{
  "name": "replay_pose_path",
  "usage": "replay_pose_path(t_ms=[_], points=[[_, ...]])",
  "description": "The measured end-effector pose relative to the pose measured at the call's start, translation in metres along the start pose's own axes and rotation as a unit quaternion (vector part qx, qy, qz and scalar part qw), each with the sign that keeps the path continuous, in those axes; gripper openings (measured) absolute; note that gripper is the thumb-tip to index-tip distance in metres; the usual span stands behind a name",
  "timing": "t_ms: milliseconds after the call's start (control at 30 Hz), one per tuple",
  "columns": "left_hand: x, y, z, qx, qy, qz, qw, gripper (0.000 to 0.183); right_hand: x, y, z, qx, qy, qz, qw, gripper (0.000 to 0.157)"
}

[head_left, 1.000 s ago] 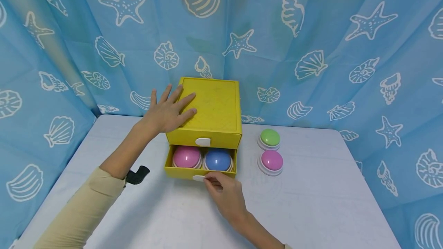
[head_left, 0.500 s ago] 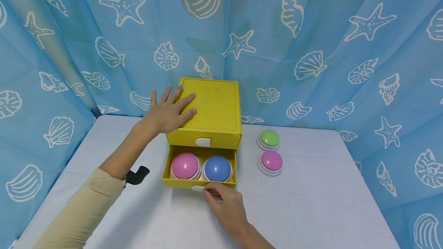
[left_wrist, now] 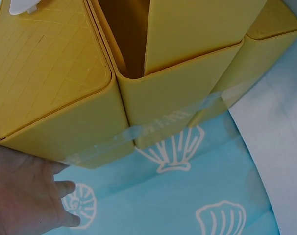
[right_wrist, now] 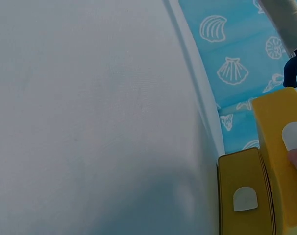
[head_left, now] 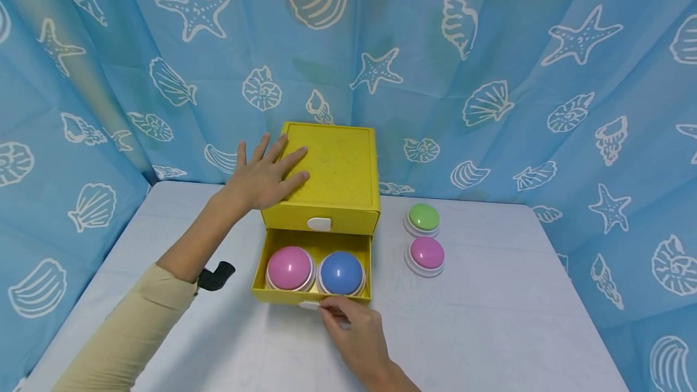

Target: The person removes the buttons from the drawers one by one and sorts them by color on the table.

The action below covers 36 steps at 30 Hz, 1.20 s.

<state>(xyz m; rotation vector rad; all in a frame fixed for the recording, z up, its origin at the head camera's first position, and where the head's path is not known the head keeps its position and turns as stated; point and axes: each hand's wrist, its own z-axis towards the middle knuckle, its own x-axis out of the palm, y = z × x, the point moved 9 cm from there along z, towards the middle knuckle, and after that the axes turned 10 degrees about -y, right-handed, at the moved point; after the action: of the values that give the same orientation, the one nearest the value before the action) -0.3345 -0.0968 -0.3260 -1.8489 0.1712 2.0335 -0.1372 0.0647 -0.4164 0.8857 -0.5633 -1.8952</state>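
On the table stands a yellow drawer unit (head_left: 334, 165). Its pulled-out drawer (head_left: 261, 294) holds a pink dome-topped push button (head_left: 289, 268) and a blue one (head_left: 341, 273), side by side on white bases. My left hand (head_left: 258, 177) rests with spread fingers on the unit's top, at its left side. With thumb and fingers, my right hand (head_left: 354, 331) pinches the white handle (head_left: 309, 305) of that drawer. The right wrist view catches only a bit of the hand at this handle (right_wrist: 294, 134). The left wrist view shows the drawer's side (left_wrist: 202, 29) jutting out.
A green push button (head_left: 424, 217) and a magenta one (head_left: 427, 253) sit right of the unit on the white-covered table (head_left: 490, 307). Below the pulled-out drawer is a shut drawer (right_wrist: 244, 169). A blue seashell curtain (head_left: 414, 35) hangs close behind.
My right hand has drawn the drawer farther out toward me, baring more of the pink and blue push buttons. The left hand has stayed on the unit's top.
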Motion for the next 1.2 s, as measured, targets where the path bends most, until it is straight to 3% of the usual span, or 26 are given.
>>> replay_pose_path(t_ms=[667, 833, 1033, 1200], points=[[0.000, 0.001, 0.000, 0.001, -0.004, -0.007, 1.0000, 0.067, -0.003, 0.001, -0.011, 0.028, 0.019, -0.007, 0.999, 0.020], [-0.001, 0.001, 0.000, 0.002, -0.006, -0.006, 1.0000, 0.067, -0.001, -0.001, -0.013, 0.053, 0.066, 0.002, 0.996, 0.021], [-0.002, 0.001, -0.001, 0.004, -0.003, -0.001, 1.0000, 0.067, -0.001, 0.002, -0.005, 0.095, 0.146, 0.005, 0.985, 0.018], [0.000, 0.001, -0.001, 0.003, -0.001, -0.004, 1.0000, 0.067, -0.008, 0.011, 0.007, 0.099, 0.157, 0.039, 0.982, 0.020]])
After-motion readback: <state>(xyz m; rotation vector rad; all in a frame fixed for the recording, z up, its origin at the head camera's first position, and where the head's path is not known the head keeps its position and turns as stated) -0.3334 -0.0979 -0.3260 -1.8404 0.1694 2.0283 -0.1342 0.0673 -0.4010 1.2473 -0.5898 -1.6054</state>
